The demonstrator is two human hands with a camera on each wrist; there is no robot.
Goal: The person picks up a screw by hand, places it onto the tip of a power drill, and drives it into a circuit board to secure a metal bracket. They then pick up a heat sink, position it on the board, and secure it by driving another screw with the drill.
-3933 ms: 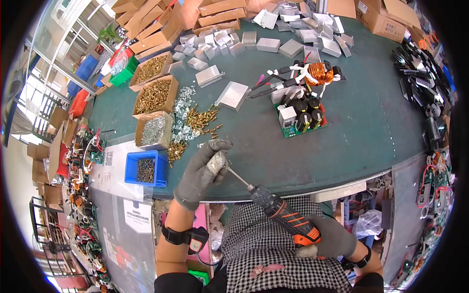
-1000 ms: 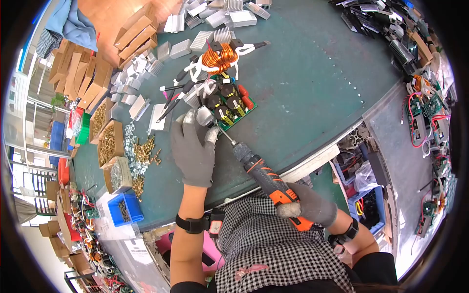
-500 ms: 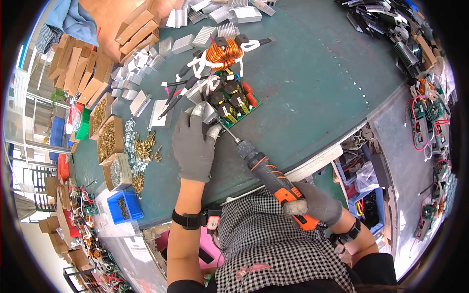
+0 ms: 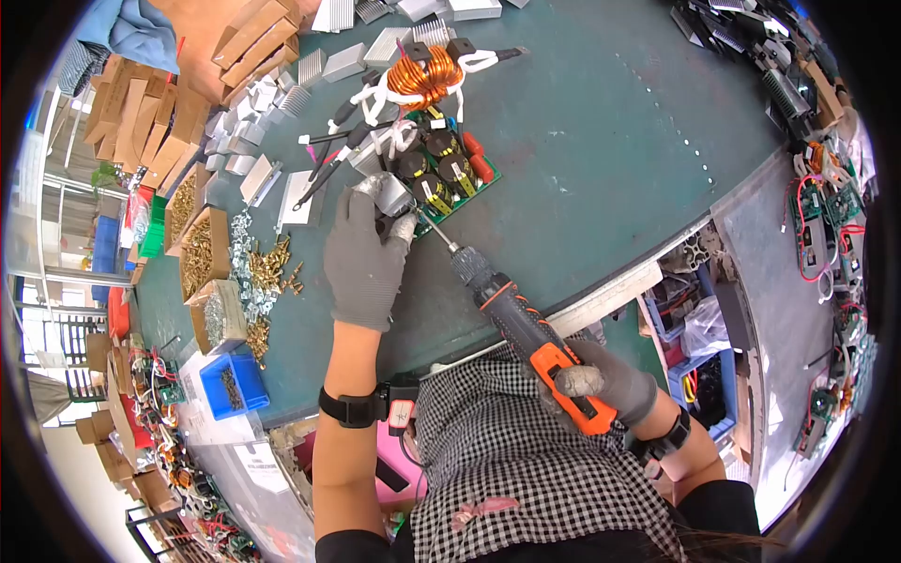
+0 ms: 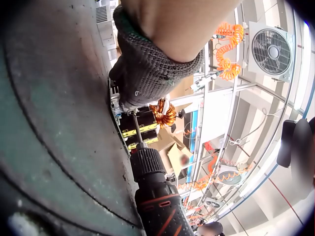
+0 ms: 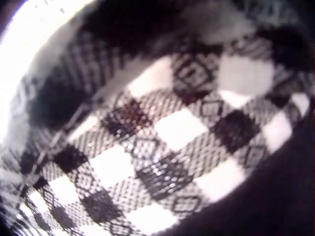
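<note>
The gloved left hand [image 4: 366,267] pinches a pale box-shaped part [image 4: 394,197] at the near left corner of the green circuit board [image 4: 486,184], thumb on the near side. A black and orange power driver [image 4: 526,328] is gripped by the gloved right hand [image 4: 610,383]; its bit points at the board edge beside the left thumb. In the left wrist view, the driver [image 5: 160,201] reaches up to the left glove [image 5: 147,73], whose fingertips hide the bit's tip. Checked cloth [image 6: 182,128] fills the right wrist view, with no hand distinguishable there.
A copper coil [image 4: 424,77] with thick leads stands behind the board. Flat heat sinks [image 4: 300,199] lie left of it. Farther left are loose brass screws [image 4: 270,265], cardboard boxes of fasteners [image 4: 221,258] and a blue bin [image 4: 235,387]. The bench edge [image 4: 610,302] runs below the driver.
From the screw piles, the left hand has moved to the board and taken hold of the pale part. The driver's bit has come to the board edge. The head view has turned.
</note>
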